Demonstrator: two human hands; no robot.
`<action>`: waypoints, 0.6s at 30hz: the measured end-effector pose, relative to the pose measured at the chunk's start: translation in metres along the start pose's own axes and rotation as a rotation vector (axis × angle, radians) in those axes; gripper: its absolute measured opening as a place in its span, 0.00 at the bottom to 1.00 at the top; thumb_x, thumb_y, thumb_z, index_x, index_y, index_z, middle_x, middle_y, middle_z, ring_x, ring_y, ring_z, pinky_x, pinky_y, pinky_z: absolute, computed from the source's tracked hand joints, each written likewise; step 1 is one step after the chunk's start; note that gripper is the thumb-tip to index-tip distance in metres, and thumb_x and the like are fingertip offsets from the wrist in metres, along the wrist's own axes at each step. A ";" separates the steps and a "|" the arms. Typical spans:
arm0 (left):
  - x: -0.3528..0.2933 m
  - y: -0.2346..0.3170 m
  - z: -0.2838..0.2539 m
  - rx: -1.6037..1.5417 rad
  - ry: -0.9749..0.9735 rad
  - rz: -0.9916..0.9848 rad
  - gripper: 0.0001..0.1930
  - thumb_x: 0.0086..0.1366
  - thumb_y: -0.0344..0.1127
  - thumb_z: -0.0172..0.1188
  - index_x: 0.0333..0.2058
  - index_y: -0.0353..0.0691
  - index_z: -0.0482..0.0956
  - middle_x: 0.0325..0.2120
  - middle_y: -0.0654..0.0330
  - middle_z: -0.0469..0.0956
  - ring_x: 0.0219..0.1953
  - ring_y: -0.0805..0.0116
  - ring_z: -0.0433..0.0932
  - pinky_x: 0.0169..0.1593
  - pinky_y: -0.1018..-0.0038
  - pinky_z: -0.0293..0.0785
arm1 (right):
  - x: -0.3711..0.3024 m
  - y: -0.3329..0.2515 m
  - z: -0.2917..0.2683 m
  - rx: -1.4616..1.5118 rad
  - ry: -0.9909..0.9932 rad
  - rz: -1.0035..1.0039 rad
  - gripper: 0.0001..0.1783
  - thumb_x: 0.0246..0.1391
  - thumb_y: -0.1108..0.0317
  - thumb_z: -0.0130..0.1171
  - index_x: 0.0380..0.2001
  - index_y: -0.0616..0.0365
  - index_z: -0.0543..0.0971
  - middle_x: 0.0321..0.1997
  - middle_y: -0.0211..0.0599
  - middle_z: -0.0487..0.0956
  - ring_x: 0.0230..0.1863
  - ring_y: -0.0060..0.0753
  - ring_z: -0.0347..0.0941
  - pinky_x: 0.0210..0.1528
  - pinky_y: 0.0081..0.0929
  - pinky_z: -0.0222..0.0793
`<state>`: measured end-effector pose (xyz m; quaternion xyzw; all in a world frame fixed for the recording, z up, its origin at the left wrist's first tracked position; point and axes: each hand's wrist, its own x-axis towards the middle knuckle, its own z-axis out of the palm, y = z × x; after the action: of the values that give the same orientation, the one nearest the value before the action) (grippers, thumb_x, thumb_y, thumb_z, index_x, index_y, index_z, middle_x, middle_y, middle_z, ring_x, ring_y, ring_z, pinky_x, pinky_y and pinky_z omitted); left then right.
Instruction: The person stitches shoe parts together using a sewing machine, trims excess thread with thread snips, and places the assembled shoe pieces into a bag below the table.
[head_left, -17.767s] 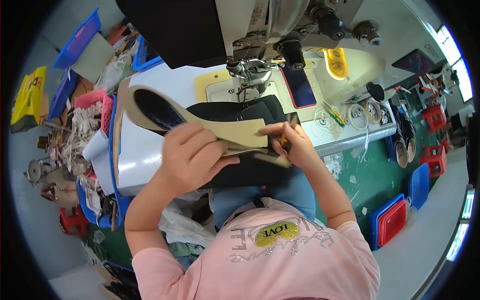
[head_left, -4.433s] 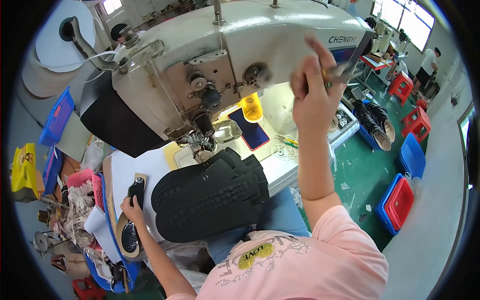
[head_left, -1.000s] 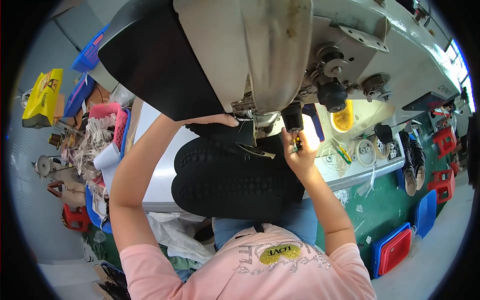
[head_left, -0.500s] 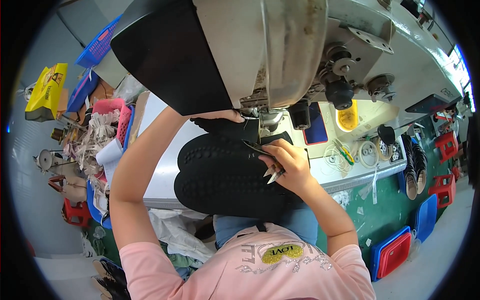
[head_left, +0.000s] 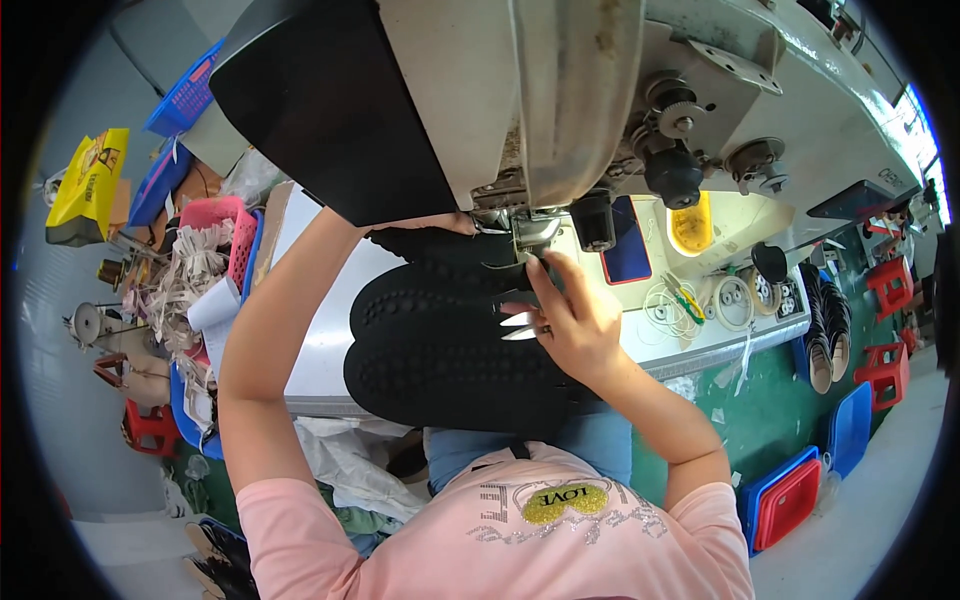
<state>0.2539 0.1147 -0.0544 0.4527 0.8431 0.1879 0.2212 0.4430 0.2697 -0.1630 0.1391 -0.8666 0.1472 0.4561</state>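
Black shoe soles [head_left: 450,375] with rows of round studs overlap in front of me, partly over the table edge. The farthest black sole [head_left: 440,248] runs up to the presser foot [head_left: 540,232] of a sewing machine. My left hand [head_left: 445,222] lies along its far edge, thumb showing; the machine head hides the other fingers. Close to the presser foot, thumb and forefinger of my right hand [head_left: 580,320] come together at the sole's edge. Tucked in that hand is a pair of thread snips [head_left: 520,326], its bright blades pointing left. Whether the fingertips pinch a thread is too small to tell.
The machine head [head_left: 340,110] hangs over the work. Right on the table are a yellow tray [head_left: 692,228], a dark phone [head_left: 627,240], green-handled snips [head_left: 690,303] and thread spools [head_left: 735,303]. A pink basket [head_left: 240,235] of pale strips stands left.
My right hand has shifted slightly up toward the presser foot, and its fingertips have closed in there. The snips have turned, their blades now pointing left. My left hand stays at the sole.
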 end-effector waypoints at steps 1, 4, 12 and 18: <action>0.001 0.000 0.000 -0.004 -0.013 -0.001 0.28 0.47 0.46 0.71 0.44 0.37 0.76 0.36 0.60 0.77 0.41 0.67 0.73 0.47 0.69 0.69 | 0.002 0.000 0.000 -0.044 -0.046 0.000 0.25 0.40 0.68 0.66 0.44 0.69 0.76 0.39 0.42 0.74 0.27 0.29 0.73 0.25 0.23 0.69; 0.003 0.001 -0.001 -0.033 -0.072 -0.014 0.27 0.47 0.46 0.71 0.43 0.37 0.76 0.36 0.60 0.77 0.40 0.68 0.73 0.46 0.70 0.69 | 0.005 -0.005 0.001 -0.181 -0.111 -0.013 0.24 0.41 0.67 0.63 0.43 0.70 0.76 0.35 0.40 0.74 0.25 0.30 0.71 0.25 0.24 0.68; 0.011 0.005 0.001 -0.088 -0.175 -0.017 0.26 0.47 0.45 0.71 0.42 0.36 0.77 0.34 0.61 0.77 0.38 0.69 0.73 0.45 0.71 0.70 | 0.004 -0.017 -0.002 -0.116 -0.244 -0.010 0.16 0.42 0.66 0.63 0.31 0.67 0.75 0.24 0.34 0.66 0.19 0.30 0.67 0.20 0.26 0.61; 0.008 0.002 -0.004 -0.061 -0.139 -0.026 0.25 0.47 0.44 0.71 0.41 0.36 0.77 0.32 0.62 0.77 0.36 0.70 0.74 0.43 0.72 0.70 | 0.014 -0.012 0.002 -0.077 -0.242 0.047 0.13 0.38 0.67 0.65 0.23 0.61 0.71 0.24 0.35 0.66 0.19 0.33 0.65 0.21 0.28 0.61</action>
<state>0.2497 0.1223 -0.0517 0.4468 0.8253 0.1788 0.2954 0.4382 0.2563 -0.1510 0.1179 -0.9232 0.1068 0.3498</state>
